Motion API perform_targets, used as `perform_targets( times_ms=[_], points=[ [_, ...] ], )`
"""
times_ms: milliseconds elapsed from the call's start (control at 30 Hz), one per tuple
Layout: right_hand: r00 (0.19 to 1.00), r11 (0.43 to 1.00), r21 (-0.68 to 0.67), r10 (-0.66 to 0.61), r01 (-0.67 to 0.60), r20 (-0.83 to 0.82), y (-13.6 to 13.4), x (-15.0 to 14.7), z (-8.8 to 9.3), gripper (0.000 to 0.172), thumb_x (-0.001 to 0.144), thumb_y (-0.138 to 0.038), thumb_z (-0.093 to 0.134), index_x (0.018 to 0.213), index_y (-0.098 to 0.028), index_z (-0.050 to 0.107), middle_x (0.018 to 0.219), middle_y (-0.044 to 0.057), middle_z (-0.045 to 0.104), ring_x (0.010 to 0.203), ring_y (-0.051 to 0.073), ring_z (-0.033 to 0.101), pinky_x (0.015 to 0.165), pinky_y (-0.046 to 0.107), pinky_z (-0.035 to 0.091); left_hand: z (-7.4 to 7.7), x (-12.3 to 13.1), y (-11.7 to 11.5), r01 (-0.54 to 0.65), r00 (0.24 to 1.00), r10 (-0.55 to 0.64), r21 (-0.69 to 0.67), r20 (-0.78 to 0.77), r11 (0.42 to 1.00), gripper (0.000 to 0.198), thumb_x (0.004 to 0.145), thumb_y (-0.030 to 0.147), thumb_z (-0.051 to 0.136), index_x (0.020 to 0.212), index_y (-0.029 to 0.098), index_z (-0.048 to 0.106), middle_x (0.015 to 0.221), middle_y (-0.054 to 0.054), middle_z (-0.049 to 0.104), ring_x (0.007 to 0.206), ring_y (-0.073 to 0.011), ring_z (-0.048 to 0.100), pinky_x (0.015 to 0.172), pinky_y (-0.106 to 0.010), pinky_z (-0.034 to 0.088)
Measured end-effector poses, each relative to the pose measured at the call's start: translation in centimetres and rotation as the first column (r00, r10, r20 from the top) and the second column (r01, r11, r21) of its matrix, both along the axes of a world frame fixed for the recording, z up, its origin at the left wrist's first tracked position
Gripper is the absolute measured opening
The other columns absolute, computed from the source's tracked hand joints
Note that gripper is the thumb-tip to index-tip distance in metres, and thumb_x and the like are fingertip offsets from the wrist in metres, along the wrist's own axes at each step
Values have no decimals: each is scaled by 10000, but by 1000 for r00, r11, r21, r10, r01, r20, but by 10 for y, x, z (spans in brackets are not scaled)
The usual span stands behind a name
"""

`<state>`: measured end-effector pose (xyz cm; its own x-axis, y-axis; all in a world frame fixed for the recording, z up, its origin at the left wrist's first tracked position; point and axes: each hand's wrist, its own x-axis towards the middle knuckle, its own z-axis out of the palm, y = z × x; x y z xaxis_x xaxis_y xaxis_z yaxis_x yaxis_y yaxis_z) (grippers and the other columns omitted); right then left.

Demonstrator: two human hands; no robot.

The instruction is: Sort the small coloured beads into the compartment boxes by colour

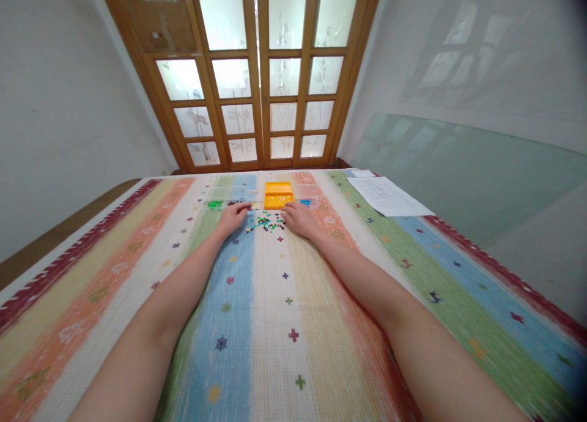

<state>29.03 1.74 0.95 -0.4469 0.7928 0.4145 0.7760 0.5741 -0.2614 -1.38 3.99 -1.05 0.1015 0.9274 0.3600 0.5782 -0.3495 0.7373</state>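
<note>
A small heap of tiny mixed-colour beads (266,222) lies on the striped cloth far ahead of me. My left hand (233,216) rests at the heap's left edge, fingers curled and pinched toward the beads; what they pinch is too small to make out. My right hand (298,217) lies at the heap's right edge, knuckles up, fingers bent toward the beads. Just beyond the heap stands an orange tray (277,195). Clear compartments flank it: green beads (214,205) on the left, blue beads (305,202) on the right.
The table is covered by a striped cloth (275,324) with small cross and flower marks. A white printed sheet (387,196) lies at the far right. A wooden door with frosted panes (261,79) stands behind the table. A glass pane (458,177) leans against the right wall.
</note>
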Motion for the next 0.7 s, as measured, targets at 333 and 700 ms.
perform_targets(
  times_ms=[333, 700],
  points=[
    [1000, 1000, 29, -6, 5, 16, 10, -1, -10, 327, 1100, -307, 489, 1230, -177, 760, 1251, 129, 713, 1196, 247, 609, 1090, 385, 433, 4, 37, -22, 389, 818, -302, 84, -489, 917, 545, 956, 260, 539, 1492, 208, 623, 1457, -99, 661, 1385, -277, 553, 1220, -437, 417],
    [959, 959, 56, 280, -278, -41, 12, -2, -18, 296, 1059, -274, 529, 1166, -215, 799, 1229, 88, 761, 1166, 230, 664, 1088, 388, 459, -3, 30, -15, 389, 810, -266, 140, -522, 911, 424, 981, 258, 524, 1357, 208, 714, 1400, -98, 696, 1352, -267, 574, 1241, -474, 383]
  ],
)
